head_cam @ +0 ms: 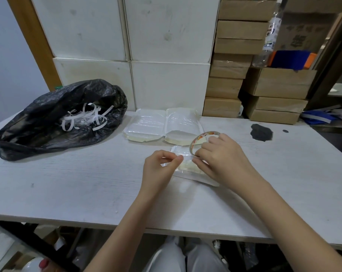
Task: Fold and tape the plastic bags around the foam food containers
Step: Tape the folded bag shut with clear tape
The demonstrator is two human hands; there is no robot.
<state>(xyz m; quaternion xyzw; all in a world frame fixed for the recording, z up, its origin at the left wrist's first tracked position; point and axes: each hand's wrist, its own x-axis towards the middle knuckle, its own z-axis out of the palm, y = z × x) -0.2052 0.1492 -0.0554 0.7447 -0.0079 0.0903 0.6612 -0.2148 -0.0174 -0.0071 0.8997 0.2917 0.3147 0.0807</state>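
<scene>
The bagged foam container (187, 169) lies mid-frame on the counter (78, 183), between both grips. The right hand (221, 160) holds the tape roll (201, 140); the left hand (162, 163) pinches the tape end, running left to right.

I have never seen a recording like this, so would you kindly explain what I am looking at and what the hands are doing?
There is no machine here: a person wears a camera on the head, looking forward and down, so the one picture shows their own two bare hands. On the white table lies a bagged foam container. The right hand holds a roll of tape over it, while the left hand pinches what looks like the tape's loose end. Behind lie two wrapped containers side by side. To the left sits a black rubbish bag holding white paper strips. Cardboard boxes are stacked at the back.
</scene>
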